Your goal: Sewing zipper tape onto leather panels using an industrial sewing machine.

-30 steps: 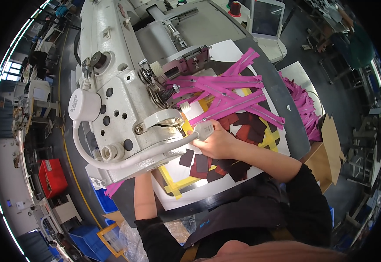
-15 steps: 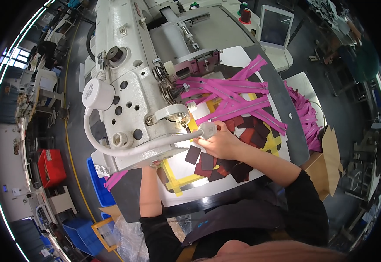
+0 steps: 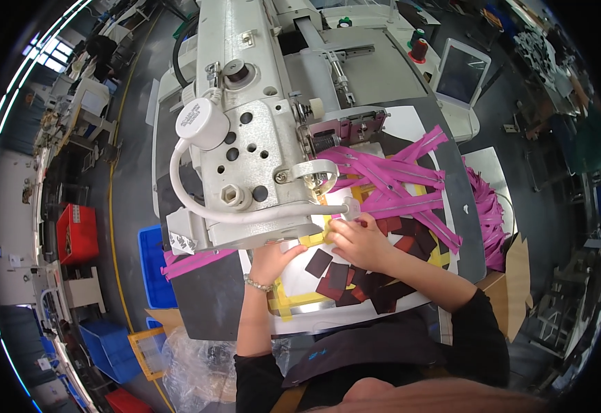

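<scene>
A white industrial sewing machine head overhangs a white board marked with yellow tape. My left hand is at the head's lower edge, thumb stretched toward a yellow taped strip, its other fingers mostly hidden. Beside it my right hand has curled fingers at that strip, below a white cable-end fitting; what they hold I cannot make out. Pink zipper tapes lie crossed to the right, over dark red and brown square patches scattered around my right hand.
A heap of pink zippers and a cardboard box stand right of the table. A tablet and thread spools are at the back right. Blue crates, a red crate and plastic film lie left and below.
My left hand, earlier hidden under the machine head, now shows at its edge with the thumb out. My right hand has shifted slightly, fingers still curled. The whole view has swung, moving the machine rightward.
</scene>
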Motion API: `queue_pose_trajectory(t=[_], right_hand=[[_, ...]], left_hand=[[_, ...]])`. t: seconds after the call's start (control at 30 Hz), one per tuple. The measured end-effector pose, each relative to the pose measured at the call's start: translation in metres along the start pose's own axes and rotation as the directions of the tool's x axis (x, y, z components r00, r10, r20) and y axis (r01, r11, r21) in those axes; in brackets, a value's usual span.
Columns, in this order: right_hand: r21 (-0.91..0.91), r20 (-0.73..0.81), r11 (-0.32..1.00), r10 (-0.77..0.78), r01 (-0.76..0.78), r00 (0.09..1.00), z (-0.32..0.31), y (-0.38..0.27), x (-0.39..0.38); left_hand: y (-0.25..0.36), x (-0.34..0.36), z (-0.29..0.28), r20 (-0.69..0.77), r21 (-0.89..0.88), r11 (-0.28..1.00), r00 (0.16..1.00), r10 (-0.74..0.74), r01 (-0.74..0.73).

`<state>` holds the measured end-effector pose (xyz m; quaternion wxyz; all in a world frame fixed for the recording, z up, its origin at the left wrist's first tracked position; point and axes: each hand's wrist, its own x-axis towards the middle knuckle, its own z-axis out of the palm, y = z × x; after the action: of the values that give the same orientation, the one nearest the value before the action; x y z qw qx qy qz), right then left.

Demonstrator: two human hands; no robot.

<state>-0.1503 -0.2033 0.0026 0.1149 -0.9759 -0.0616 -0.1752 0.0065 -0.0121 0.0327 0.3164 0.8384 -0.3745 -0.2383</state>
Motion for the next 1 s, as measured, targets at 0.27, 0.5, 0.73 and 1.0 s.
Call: queue_pose_trajectory(t=[0.27, 0.5, 0.73, 1.0], right_hand=[[-0.125, 0.031, 0.977, 0.18, -0.175, 0.983, -0.008, 0.021, 0.03], [-0.228, -0.137, 0.918, 0.301, -0.325, 0.944, 0.001, 0.049, 0.078], [-0.201, -0.061, 0.95, 0.231, -0.238, 0.971, -0.012, 0.03, 0.047], [0.123, 0.038, 0.963, 0.236, -0.239, 0.971, -0.02, 0.01, 0.036]], left_hand=[[-0.019, 0.001, 0.005, -0.021, -0.008, 0.993, 0.992, 0.121, -0.121], [-0.028, 0.0, 0.01, -0.108, 0.08, 0.983, 0.979, 0.174, -0.165], [-0.032, -0.002, 0.015, -0.128, 0.21, 0.965, 0.975, 0.184, -0.154], [-0.042, -0.002, 0.019, -0.171, 0.022, 0.992, 0.978, 0.123, -0.121]])
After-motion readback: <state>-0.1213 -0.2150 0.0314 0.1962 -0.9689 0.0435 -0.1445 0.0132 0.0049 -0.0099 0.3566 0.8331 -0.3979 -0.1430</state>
